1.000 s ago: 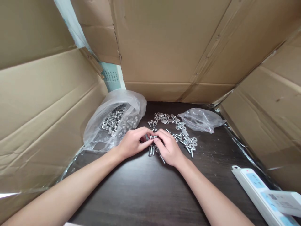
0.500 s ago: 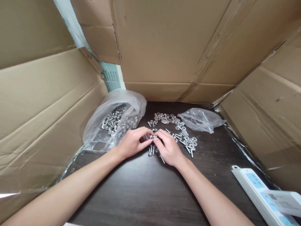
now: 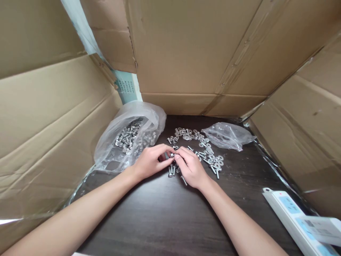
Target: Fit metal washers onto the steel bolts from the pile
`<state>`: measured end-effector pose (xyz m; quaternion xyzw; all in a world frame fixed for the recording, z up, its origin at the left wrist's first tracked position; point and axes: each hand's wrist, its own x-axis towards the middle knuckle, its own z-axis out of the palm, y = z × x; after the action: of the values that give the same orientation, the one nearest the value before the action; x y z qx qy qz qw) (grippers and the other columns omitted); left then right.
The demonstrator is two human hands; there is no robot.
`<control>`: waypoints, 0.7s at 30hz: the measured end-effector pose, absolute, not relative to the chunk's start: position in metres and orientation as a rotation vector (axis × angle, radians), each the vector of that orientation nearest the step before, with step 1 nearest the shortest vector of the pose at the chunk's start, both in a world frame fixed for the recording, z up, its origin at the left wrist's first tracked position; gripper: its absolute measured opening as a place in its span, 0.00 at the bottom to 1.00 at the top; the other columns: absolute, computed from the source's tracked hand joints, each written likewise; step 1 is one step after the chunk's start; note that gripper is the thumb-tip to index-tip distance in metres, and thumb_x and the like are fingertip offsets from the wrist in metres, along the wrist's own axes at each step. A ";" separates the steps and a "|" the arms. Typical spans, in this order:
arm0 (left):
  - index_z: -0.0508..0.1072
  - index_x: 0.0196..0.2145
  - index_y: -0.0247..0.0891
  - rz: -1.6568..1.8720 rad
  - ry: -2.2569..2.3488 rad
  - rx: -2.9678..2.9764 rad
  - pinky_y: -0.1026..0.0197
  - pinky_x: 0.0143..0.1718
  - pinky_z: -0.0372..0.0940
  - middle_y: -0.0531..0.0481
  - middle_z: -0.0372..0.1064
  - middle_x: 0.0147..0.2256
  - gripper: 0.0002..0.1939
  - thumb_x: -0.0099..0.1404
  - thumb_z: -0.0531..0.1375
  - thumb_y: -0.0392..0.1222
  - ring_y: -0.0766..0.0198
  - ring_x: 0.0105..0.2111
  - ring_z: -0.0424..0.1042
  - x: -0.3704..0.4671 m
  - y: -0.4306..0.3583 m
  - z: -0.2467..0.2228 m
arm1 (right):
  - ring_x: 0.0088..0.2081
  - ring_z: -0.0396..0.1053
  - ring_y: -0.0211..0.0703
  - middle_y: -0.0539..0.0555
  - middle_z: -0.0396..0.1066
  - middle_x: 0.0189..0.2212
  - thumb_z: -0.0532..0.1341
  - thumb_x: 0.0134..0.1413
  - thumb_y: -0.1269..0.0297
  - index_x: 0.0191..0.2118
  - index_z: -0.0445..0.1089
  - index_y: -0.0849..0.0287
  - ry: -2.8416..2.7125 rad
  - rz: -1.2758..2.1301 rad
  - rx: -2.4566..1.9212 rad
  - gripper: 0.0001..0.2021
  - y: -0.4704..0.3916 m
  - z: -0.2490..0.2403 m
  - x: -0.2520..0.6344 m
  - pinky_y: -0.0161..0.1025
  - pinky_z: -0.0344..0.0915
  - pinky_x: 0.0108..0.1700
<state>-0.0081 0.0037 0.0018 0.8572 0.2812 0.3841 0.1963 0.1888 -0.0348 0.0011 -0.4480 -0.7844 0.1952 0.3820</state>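
Left hand (image 3: pixel 150 161) is pinching one end of a small metal fastener (image 3: pixel 172 155); right hand (image 3: pixel 190 168) is gripping the other end. Fastener is sitting between the two hands, roughly level; the grip is hiding much of it, can't tell exact type. A few loose bolts (image 3: pixel 169 172) are lying on the desk (image 3: pixel 146 220) just on the near side, between the hands. Scattered hardware (image 3: pixel 219 158), bolts and washers mixed, is spreading beyond and right of the right hand. Thin clear bag (image 3: pixel 229 135) is lying past that. Larger plastic bag (image 3: pixel 156 113) is holding more fasteners (image 3: pixel 127 139), beyond and left of the left hand. White power strip (image 3: pixel 285 209) is lying well apart, right of the right hand.
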 end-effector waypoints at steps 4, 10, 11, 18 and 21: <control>0.75 0.45 0.38 1.076 0.781 2.404 0.67 0.33 0.70 0.52 0.77 0.36 0.07 0.69 0.63 0.37 0.69 0.28 0.74 -0.008 0.004 0.002 | 0.37 0.67 0.44 0.53 0.69 0.33 0.52 0.71 0.67 0.36 0.67 0.56 -2.000 0.502 -1.140 0.11 -0.034 0.001 0.189 0.42 0.61 0.40; 0.75 0.44 0.38 1.084 0.776 2.411 0.68 0.32 0.69 0.52 0.76 0.35 0.06 0.69 0.63 0.36 0.70 0.28 0.74 -0.008 0.004 0.002 | 0.36 0.67 0.44 0.52 0.68 0.32 0.51 0.71 0.67 0.35 0.66 0.56 -2.000 0.502 -1.144 0.11 -0.035 0.002 0.189 0.42 0.60 0.39; 0.75 0.44 0.38 1.084 0.775 2.413 0.68 0.32 0.69 0.52 0.76 0.35 0.06 0.69 0.63 0.36 0.69 0.28 0.74 -0.008 0.004 0.002 | 0.36 0.67 0.44 0.52 0.68 0.32 0.51 0.71 0.67 0.35 0.66 0.56 -2.000 0.503 -1.146 0.11 -0.035 0.002 0.189 0.42 0.60 0.39; 0.75 0.44 0.38 1.075 0.774 2.428 0.67 0.33 0.69 0.53 0.75 0.35 0.06 0.69 0.63 0.36 0.69 0.28 0.73 -0.009 0.004 0.001 | 0.36 0.66 0.43 0.52 0.68 0.32 0.51 0.72 0.66 0.35 0.66 0.57 -1.993 0.518 -1.134 0.12 -0.035 0.000 0.189 0.42 0.59 0.40; 0.75 0.44 0.38 1.075 0.774 2.434 0.67 0.33 0.69 0.53 0.75 0.35 0.06 0.70 0.63 0.37 0.69 0.28 0.73 -0.010 0.004 0.001 | 0.36 0.66 0.43 0.52 0.68 0.32 0.51 0.72 0.66 0.35 0.66 0.57 -1.989 0.520 -1.132 0.12 -0.035 0.000 0.189 0.42 0.59 0.40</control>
<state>-0.0097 0.0042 0.0010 0.8633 0.2744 0.3814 0.1842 0.1889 -0.0346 -0.0004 -0.4449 -0.7815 0.2043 0.3868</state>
